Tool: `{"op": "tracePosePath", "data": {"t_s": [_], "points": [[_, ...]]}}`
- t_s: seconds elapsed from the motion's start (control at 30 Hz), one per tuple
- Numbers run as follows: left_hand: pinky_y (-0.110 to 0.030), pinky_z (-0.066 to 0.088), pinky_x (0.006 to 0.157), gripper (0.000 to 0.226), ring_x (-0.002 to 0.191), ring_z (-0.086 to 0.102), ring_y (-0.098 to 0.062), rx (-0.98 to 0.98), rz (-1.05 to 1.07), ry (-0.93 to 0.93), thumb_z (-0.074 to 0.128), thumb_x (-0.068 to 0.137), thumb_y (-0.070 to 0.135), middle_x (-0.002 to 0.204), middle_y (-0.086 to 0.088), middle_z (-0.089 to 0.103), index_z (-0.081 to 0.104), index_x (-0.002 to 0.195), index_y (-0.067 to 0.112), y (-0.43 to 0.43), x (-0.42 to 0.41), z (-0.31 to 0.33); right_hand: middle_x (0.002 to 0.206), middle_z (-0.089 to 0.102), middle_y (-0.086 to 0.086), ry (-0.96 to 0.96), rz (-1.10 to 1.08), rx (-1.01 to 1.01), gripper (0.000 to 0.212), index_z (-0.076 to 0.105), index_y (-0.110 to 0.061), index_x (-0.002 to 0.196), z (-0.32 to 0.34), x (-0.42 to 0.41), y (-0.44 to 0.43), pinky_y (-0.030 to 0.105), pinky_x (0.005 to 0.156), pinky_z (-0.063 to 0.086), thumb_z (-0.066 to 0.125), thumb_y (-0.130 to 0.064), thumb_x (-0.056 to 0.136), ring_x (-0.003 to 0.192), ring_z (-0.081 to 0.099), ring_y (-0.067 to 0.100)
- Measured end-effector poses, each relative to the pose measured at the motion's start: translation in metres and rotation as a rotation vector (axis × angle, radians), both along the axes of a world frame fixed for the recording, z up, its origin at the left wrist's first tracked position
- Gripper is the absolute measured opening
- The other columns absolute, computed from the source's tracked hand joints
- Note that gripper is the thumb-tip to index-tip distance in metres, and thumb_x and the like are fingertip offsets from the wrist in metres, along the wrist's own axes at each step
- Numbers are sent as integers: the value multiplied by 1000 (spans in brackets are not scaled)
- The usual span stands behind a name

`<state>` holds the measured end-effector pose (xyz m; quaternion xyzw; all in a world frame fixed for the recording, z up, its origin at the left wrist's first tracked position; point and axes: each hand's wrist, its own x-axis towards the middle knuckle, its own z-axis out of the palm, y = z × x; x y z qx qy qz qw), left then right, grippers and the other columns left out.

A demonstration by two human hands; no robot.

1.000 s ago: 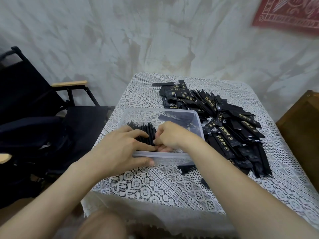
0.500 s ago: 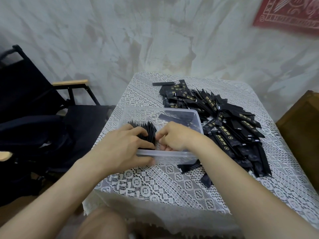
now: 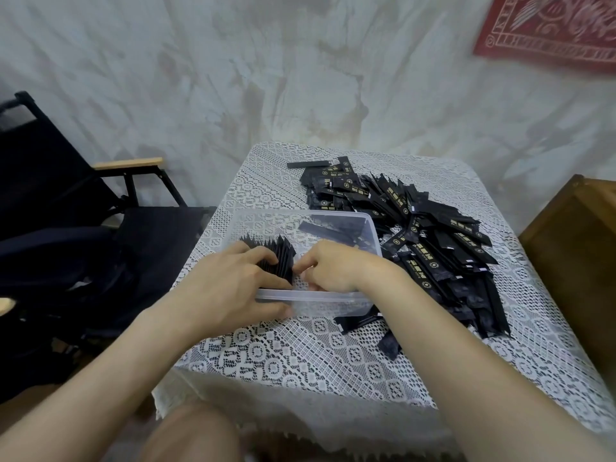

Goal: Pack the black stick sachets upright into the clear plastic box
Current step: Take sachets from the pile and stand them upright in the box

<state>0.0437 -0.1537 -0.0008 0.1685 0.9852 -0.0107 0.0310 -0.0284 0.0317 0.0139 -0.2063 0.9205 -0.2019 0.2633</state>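
Note:
The clear plastic box (image 3: 333, 296) sits on the lace-covered table in front of me. A bundle of black stick sachets (image 3: 278, 256) stands upright in its left part. My left hand (image 3: 226, 288) holds this bundle from the left and top, with the thumb outside on the box's near wall. My right hand (image 3: 333, 266) is inside the box, its curled fingers pinching at the bundle's right edge. One sachet (image 3: 325, 228) lies flat in the far part of the box. A big loose pile of black sachets (image 3: 433, 248) lies to the right of the box.
A few stray sachets (image 3: 388, 345) lie on the white lace tablecloth (image 3: 300, 355) near my right forearm. A black folding chair (image 3: 66, 211) stands to the left of the table and a wooden piece of furniture (image 3: 580, 248) to the right. A wall is behind.
Both hands stay at the upright bundle in the box; only the fingers have shifted slightly against it.

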Motion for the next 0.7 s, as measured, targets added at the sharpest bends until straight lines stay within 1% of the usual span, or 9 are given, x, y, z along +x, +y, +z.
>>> {"op": "tracePosePath", "data": {"t_s": [0.07,0.17,0.33,0.4,0.47,0.5,0.57,0.63,0.7], "points": [[-31,48,89,67,111,41,-9,-1,2,3,17,72,89,135,23,44,53,123,66,1,1,1,112,69,1,-13,11,-1,38,64,-22,137,1,0,3,25,87,39,48,-10,105,97,54,13],[-28,47,87,68,113,41,-9,-6,-2,7,17,72,89,136,23,44,54,123,65,1,1,1,122,70,2,3,17,-2,40,63,-23,138,3,2,6,25,88,41,45,-11,105,99,55,13],[-27,47,85,68,113,37,-5,-7,2,7,14,70,91,137,26,41,51,123,69,0,-1,-1,131,68,5,114,4,-17,36,65,-29,134,9,10,10,34,100,50,47,-20,104,113,64,24],[-25,46,84,70,114,38,-4,4,-4,13,13,70,93,137,27,41,51,123,69,-1,-1,-2,124,70,3,207,-16,-84,32,66,-29,132,19,16,18,32,92,53,48,-25,105,97,68,22],[-22,43,81,71,117,39,-4,-1,-10,22,12,70,94,138,28,40,51,124,68,0,-1,-1,109,73,-7,292,-90,-246,28,69,-33,125,32,22,34,27,69,57,50,-28,105,73,69,14],[-21,41,79,73,119,39,-3,-10,-7,26,12,69,94,138,28,39,51,124,67,0,-1,-1,101,74,-11,336,-162,-332,24,71,-35,117,37,23,46,29,65,59,53,-29,103,68,69,10],[-20,38,76,74,121,37,-2,-19,0,28,11,68,93,139,30,38,51,124,67,1,0,0,86,73,-12,443,-360,-408,16,74,-36,99,38,18,78,39,73,60,58,-30,97,75,71,14],[-19,36,73,74,123,37,-2,-20,1,29,11,68,93,141,30,37,51,124,68,0,0,0,83,72,-11,488,-520,-253,10,72,-33,92,31,10,113,35,78,55,63,-32,93,84,70,19],[-18,34,70,73,123,37,-2,-14,0,30,11,68,94,141,29,38,51,124,68,0,-1,-1,94,73,-4,420,-582,35,9,70,-31,97,18,5,141,34,81,50,67,-38,92,95,67,26]]}}
